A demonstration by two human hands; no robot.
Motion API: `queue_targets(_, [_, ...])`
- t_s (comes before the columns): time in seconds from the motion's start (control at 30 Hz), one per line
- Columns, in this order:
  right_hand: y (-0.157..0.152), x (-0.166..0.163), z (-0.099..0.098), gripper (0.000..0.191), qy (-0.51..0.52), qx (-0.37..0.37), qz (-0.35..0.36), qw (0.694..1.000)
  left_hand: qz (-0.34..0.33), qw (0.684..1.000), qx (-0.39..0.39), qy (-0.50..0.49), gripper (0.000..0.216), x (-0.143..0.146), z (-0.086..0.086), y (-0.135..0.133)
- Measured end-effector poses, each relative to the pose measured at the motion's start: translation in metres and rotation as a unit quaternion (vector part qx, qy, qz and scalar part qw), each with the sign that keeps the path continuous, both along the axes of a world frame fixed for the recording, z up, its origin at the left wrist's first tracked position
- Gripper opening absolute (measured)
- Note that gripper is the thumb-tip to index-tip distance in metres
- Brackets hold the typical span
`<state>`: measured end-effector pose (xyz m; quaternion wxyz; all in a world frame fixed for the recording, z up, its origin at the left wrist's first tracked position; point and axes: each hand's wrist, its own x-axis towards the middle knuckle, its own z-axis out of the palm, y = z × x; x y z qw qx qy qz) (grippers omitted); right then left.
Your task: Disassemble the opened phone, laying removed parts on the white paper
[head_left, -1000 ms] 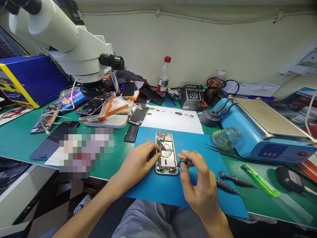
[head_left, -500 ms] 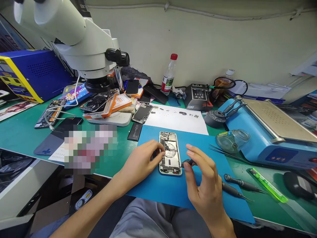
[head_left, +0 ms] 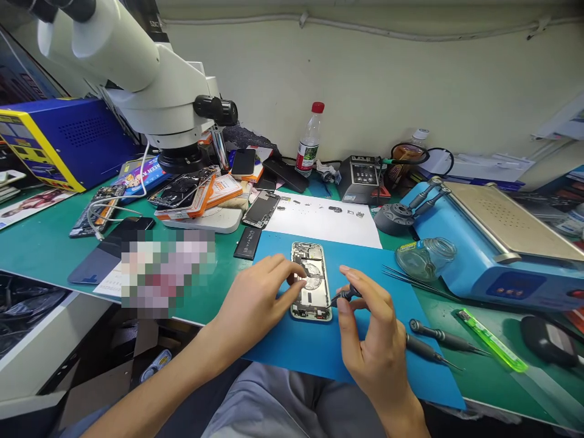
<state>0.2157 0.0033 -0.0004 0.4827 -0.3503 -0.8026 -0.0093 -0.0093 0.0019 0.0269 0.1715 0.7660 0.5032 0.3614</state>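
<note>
An opened phone housing (head_left: 314, 295) lies upright on the blue mat (head_left: 278, 340), its round coil and small boards exposed. My left hand (head_left: 260, 292) reaches over its left edge, with thumb and index fingertip drawn together above the coil. Whatever sits between those fingertips is too small to make out. Thumb and fingers of my right hand (head_left: 376, 325) grip a short dark screwdriver (head_left: 345, 294). Its thin tip slants down to the lower right edge of the housing. Beside that hand lie two more grey screwdrivers (head_left: 449, 338).
Small parts lie on a white sheet (head_left: 319, 222) behind the mat. A removed battery (head_left: 247, 243) and a phone screen (head_left: 261, 208) are at left. Tweezers (head_left: 417, 281), a glass jar (head_left: 424, 258) and a blue heating unit (head_left: 511, 286) stand right; a microscope (head_left: 159, 103) looms left.
The view has shifted slightly. Both hands stay at the housing, the left pinched over the coil and the right holding the screwdriver by the lower right edge, with little movement.
</note>
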Motion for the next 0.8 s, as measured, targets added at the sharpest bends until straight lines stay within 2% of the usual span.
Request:
queue_targets(0.17, [-0.001, -0.001, 0.000, 0.068, 0.001, -0.003, -0.013, 1.000, -0.050, 0.996, -0.039, 0.058, 0.006, 0.012, 0.005, 0.005])
queue_targets(0.3, [-0.003, -0.001, -0.002, 0.064, 0.060, -0.086, -0.045, 0.993, -0.066, 0.993, -0.041, 0.088, 0.004, 0.020, 0.004, 0.012])
queue_targets(0.37, [-0.003, -0.001, -0.004, 0.061, 0.119, -0.128, -0.039, 0.984, -0.075, 0.992, -0.041, 0.091, 0.002, 0.022, 0.003, 0.015])
queue_targets(0.63, [-0.001, -0.001, -0.007, 0.059, 0.197, -0.149, -0.003, 0.969, -0.079, 0.989, -0.039, 0.117, 0.003, 0.026, 0.002, 0.015])
queue_targets(0.7, [0.000, -0.001, -0.004, 0.053, 0.240, -0.153, -0.009, 0.958, -0.066, 0.988, -0.034, 0.137, 0.004, 0.021, 0.005, 0.021])
queue_targets(0.8, [0.001, -0.002, 0.000, 0.045, 0.301, -0.147, -0.031, 0.942, 0.022, 0.984, -0.015, 0.176, 0.009, 0.004, 0.014, 0.042])
